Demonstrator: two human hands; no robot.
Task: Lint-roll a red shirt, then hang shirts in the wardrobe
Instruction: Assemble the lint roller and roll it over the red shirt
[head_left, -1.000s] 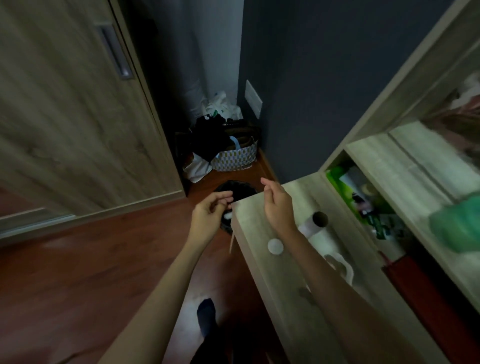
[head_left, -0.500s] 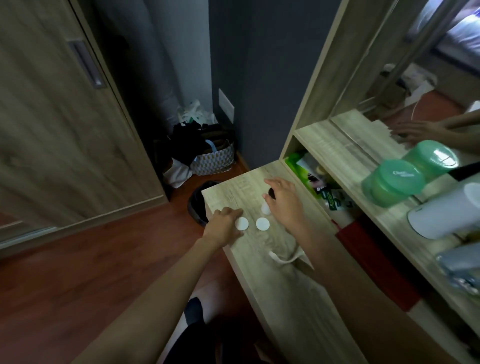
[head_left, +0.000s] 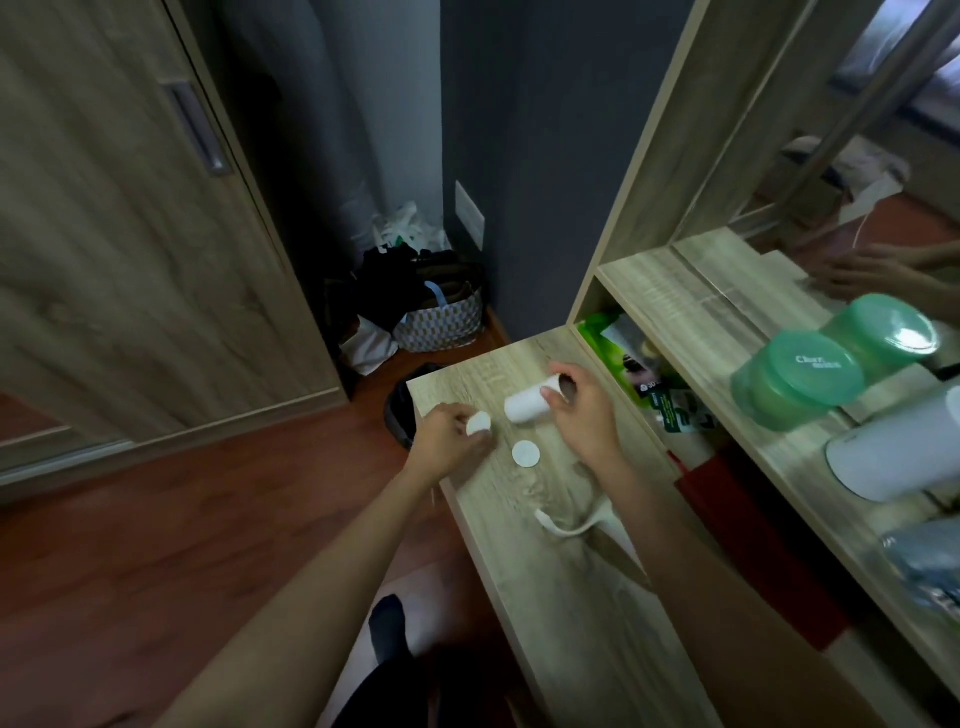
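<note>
Nearest the camera, two bare forearms reach forward over a light wood-grain dresser top (head_left: 571, 597). A thin white curved plastic handle (head_left: 569, 525) lies on the wood just beneath the right forearm. Beyond it, one flat white round cap (head_left: 525, 453) rests alone on the surface between the two hands, touching neither. The left hand (head_left: 447, 439) sits at the dresser's left edge, its fingertips pinching a second white round cap (head_left: 478, 423) that is tilted up off the wood. The right hand (head_left: 584, 415) curls around the far end of a white cylindrical lint roll (head_left: 527, 404), which lies on its side and points toward the left hand; the roll's near end is apart from the pinched cap. So: two caps, one roll, one handle. On the mirrored shelf to the right stand a green lidded plastic tub (head_left: 795, 379) and a white rounded container (head_left: 898, 457). Farther off on the floor sits a patterned woven basket (head_left: 441, 322) holding dark clothes, beside the wooden wardrobe door (head_left: 130, 234).
</note>
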